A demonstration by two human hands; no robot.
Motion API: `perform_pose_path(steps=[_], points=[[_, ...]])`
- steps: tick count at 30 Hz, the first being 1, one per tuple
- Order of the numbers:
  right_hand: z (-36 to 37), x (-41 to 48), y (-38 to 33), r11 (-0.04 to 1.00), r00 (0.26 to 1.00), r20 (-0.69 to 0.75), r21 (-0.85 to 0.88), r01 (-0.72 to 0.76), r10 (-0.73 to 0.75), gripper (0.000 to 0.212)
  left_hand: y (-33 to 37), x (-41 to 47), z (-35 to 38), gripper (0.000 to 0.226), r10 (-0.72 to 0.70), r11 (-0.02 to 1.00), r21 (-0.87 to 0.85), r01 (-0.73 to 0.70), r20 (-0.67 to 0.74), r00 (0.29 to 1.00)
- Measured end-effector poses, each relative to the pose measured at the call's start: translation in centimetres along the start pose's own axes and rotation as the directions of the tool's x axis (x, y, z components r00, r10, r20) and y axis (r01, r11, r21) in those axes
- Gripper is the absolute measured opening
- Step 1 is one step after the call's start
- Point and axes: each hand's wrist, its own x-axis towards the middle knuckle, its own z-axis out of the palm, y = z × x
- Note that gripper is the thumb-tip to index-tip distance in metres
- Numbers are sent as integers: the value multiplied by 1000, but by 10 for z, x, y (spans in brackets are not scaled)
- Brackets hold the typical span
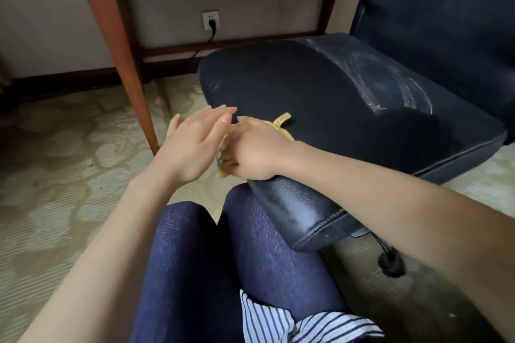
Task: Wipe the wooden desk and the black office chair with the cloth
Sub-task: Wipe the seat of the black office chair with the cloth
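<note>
Seemingly mid-wipe, head view: the right hand [250,150] bunches the yellow cloth [282,123] in curled fingers at the seat edge of the black office chair [334,92]. The left hand [192,145] lies alongside with straight fingers, steadying, I'd judge. Pale streaks mark the seat. Behind are the wooden desk [122,50], a wall socket [211,20] and patterned carpet [55,175].

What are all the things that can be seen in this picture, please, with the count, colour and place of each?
office chair: one, black, right side, whitish streaks on its seat
wooden desk: one, reddish brown, upper left
cloth: one, yellow, at the chair's front edge, mostly covered
wall socket: one, white, below the desk top
caster: one, black, lower right
carpet: one, pale patterned, on the floor
legs: two, dark blue trousers, bottom centre
left hand: one, fingers straight, beside the cloth
right hand: one, grips the cloth
</note>
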Motion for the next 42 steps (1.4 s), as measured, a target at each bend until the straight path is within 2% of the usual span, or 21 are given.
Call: perform_pose_path(steps=[5,9,11,14,16,17,19,21,25,28,30,32,36,37,39,42], points=[[9,-51,-21,995,986,-146,-73,65,-75,37,5,-2,11,43,-1,1000,-27,1,22,1000],[31,-112,-38,985,933,-319,-87,147,-168,38,23,-3,25,43,45,997,-72,-42,38,998],[46,-137,-38,972,879,-419,-155,175,-226,32,35,-4,34,44,83,993,-84,-78,61,995],[66,-162,-21,952,732,-612,-246,184,-300,8,50,-5,47,44,130,988,-98,-122,82,988],[78,-172,-5,958,632,-723,-252,138,-281,22,55,-5,54,44,154,985,-94,-146,86,984],[84,-178,5,966,605,-756,-238,98,-248,30,57,-5,57,44,167,983,-87,-160,87,982],[90,-187,22,985,584,-798,-172,14,-148,36,59,-4,62,45,183,982,-68,-177,90,979],[93,-195,38,998,576,-817,-35,-53,2,29,60,-1,67,47,176,984,-30,-174,94,980],[90,-202,70,937,500,-793,317,-148,348,40,57,0,76,50,35,997,71,-42,99,994],[83,-214,104,834,474,-696,522,-182,539,31,54,-2,78,51,19,993,115,-32,107,994],[74,-223,127,703,440,-558,638,-315,704,34,52,0,76,48,32,992,115,-44,104,994],[72,-227,146,526,382,-375,714,-462,845,35,50,1,74,46,33,992,120,-47,115,993],[59,-216,170,237,236,-101,707,-666,966,31,49,2,73,45,32,991,128,-49,128,991],[59,-212,173,223,218,-92,661,-716,972,36,49,3,72,45,28,991,128,-45,127,991],[59,-209,169,270,240,-130,568,-777,962,40,48,6,71,45,21,991,129,-38,130,991],[59,-209,141,416,357,-216,554,-722,909,35,46,9,70,44,17,992,124,-33,132,991]])
